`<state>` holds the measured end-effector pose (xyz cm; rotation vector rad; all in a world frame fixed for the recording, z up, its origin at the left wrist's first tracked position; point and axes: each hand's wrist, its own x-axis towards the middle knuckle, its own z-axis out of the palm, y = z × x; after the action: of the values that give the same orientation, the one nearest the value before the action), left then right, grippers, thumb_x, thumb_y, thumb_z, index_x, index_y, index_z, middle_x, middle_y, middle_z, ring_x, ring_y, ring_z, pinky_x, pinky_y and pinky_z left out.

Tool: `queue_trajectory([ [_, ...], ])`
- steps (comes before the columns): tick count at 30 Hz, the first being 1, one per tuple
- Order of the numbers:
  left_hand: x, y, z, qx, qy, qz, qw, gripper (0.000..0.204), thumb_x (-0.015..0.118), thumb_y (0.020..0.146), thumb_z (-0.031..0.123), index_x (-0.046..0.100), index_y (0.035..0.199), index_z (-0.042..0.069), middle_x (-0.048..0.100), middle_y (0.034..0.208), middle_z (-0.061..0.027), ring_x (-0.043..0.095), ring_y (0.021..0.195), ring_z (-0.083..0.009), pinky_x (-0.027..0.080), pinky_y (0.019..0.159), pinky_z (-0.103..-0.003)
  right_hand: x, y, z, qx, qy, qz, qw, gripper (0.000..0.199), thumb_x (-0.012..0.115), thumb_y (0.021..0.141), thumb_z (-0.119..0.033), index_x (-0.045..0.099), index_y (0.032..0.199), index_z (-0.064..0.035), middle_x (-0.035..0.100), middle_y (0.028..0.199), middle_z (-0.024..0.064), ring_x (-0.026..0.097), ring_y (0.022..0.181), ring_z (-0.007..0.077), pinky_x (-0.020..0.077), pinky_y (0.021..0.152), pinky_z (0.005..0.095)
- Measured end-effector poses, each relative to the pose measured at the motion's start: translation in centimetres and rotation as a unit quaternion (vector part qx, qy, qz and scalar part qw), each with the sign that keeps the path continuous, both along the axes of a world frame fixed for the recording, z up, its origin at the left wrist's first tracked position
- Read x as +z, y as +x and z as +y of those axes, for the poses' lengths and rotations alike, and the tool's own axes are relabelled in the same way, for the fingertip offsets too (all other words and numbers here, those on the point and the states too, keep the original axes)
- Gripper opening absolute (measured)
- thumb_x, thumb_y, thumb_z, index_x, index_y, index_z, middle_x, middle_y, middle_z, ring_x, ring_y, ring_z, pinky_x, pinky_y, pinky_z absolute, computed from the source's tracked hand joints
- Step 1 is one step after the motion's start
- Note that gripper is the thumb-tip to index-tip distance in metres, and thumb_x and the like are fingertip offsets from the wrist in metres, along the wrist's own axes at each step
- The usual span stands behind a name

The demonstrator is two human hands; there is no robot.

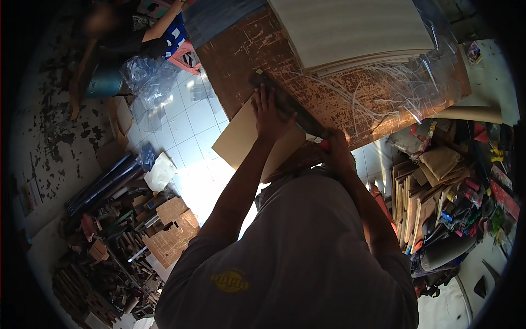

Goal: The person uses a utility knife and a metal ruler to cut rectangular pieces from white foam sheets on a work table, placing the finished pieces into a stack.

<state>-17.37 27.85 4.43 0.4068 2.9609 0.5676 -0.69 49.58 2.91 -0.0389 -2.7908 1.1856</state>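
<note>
My left hand [269, 114] presses flat, fingers spread, on a long dark straightedge [289, 104] that lies across a tan cardboard sheet [241, 140]. The sheet hangs over the near-left edge of a scratched brown worktable [252, 49]. My right hand [334, 148] is closed around a small red-handled cutter [323, 143] at the near end of the straightedge, against the cardboard. My own shoulders and grey shirt hide the table's near edge.
A stack of pale boards [350, 30] and thin white offcut strips [378, 88] lie on the table's far half. Another person [131, 27] sits on the tiled floor at the far left beside clear plastic. Scrap piles lie at the left, cluttered tools and cardboard at the right.
</note>
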Motion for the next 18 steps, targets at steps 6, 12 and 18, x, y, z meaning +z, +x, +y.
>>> queue_trajectory([
  [6,-0.1,0.0,0.0,0.000,0.005,0.002,1.000,0.113,0.081,0.079,0.060,0.028,0.163,0.006,0.014,0.174,-0.0207,0.006,0.162,-0.0396,0.011,0.130,-0.062,0.3,-0.1,0.0,0.001,0.002,0.002,1.000,0.064,0.090,0.075,-0.018,0.057,0.126,0.0014,0.056,0.136,0.0233,0.054,0.128,0.0445,0.0482,0.106,0.0499],
  [12,0.0,0.0,0.1,0.003,-0.003,-0.002,1.000,0.113,0.081,0.079,0.059,0.028,0.163,0.007,0.014,0.173,-0.0207,0.007,0.162,-0.0403,0.011,0.129,-0.062,0.9,-0.1,0.1,0.013,0.001,-0.017,1.000,0.061,0.086,0.079,-0.016,0.055,0.127,0.0034,0.053,0.138,0.0248,0.053,0.128,0.0461,0.0474,0.106,0.0520],
  [18,0.6,0.0,0.0,-0.007,-0.007,-0.013,1.000,0.121,0.084,0.073,0.062,0.027,0.163,0.005,0.012,0.174,-0.0221,0.005,0.162,-0.0417,0.011,0.129,-0.062,1.8,-0.2,0.2,0.015,-0.005,-0.047,0.999,0.062,0.089,0.079,-0.021,0.057,0.128,0.0008,0.053,0.140,0.0226,0.052,0.131,0.0438,0.0474,0.109,0.0488],
])
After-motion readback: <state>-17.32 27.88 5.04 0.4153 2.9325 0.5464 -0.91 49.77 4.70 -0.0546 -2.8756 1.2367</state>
